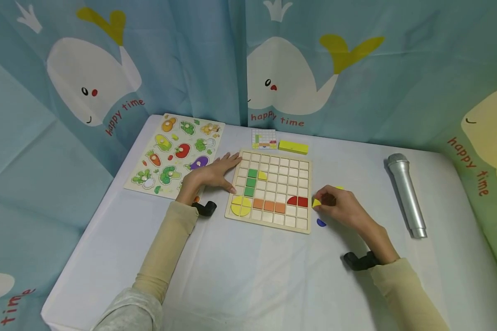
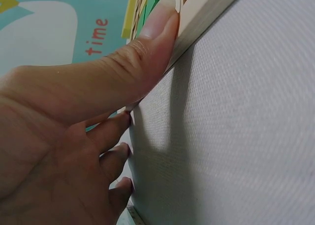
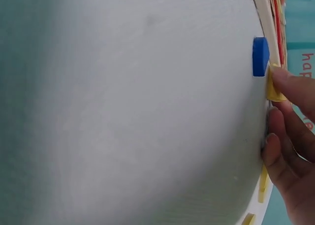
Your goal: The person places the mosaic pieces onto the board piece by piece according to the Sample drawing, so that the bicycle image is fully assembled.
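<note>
A square wooden grid board (image 1: 282, 179) lies mid-table. My left hand (image 1: 213, 174) rests at its left edge with fingers spread; in the left wrist view the thumb (image 2: 160, 23) presses on the board's rim. Just off the right edge, my right hand (image 1: 340, 207) pinches a small yellow quarter-round piece (image 1: 316, 203) between thumb and fingers. Close by sits a blue half-round piece (image 1: 321, 222). On the board are green squares (image 1: 250, 182), orange squares (image 1: 268, 205), a yellow circle (image 1: 241, 206) of quarter pieces, another yellow quarter (image 1: 262, 175) and red pieces (image 1: 302, 202).
Behind the board lie a pattern card (image 1: 264, 139) and a yellow box (image 1: 293, 147). A vegetable puzzle board (image 1: 173, 151) is at the left, partly under my left arm. A silver microphone (image 1: 407, 195) lies at the right. Another yellow piece (image 1: 340, 187) shows behind my right hand.
</note>
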`<state>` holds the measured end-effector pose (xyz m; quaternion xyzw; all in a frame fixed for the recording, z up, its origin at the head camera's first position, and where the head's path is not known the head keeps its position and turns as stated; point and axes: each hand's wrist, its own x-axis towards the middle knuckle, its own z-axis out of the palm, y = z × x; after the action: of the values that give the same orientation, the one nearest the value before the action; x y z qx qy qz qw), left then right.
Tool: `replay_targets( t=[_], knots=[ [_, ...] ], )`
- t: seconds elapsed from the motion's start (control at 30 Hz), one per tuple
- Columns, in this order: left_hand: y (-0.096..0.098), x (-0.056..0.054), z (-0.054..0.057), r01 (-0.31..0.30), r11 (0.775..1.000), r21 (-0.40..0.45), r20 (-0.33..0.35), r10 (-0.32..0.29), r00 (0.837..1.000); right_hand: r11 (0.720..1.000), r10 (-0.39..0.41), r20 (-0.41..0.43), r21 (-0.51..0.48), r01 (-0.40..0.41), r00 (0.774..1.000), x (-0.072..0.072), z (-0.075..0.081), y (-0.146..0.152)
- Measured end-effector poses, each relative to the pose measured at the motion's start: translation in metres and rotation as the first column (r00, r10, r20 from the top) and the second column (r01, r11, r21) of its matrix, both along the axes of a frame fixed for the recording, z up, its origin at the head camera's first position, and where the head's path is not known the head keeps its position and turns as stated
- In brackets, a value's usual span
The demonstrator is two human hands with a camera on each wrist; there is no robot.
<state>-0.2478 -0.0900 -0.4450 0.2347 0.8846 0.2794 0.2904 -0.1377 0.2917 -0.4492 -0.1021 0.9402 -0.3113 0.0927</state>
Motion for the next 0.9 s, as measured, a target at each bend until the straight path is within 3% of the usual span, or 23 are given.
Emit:
replay_targets(
  t=[0.3,0.67,0.9],
  knots=[
    [-0.001,-0.002,-0.002,0.004,1.000,-0.010,-0.003,-0.004,1.000,0.999,0.035,-0.029,-0.034,-0.036,0.999,0.000,0.006,-0.004],
    [-0.001,-0.001,0.000,-0.004,1.000,-0.013,-0.001,0.004,1.000,0.989,0.066,0.035,-0.133,-0.060,0.997,-0.002,0.007,-0.025],
    [0.000,0.001,0.001,-0.001,1.000,-0.006,-0.010,0.001,1.000,0.980,0.152,0.051,-0.139,-0.144,0.987,-0.004,0.008,-0.035]
  ],
)
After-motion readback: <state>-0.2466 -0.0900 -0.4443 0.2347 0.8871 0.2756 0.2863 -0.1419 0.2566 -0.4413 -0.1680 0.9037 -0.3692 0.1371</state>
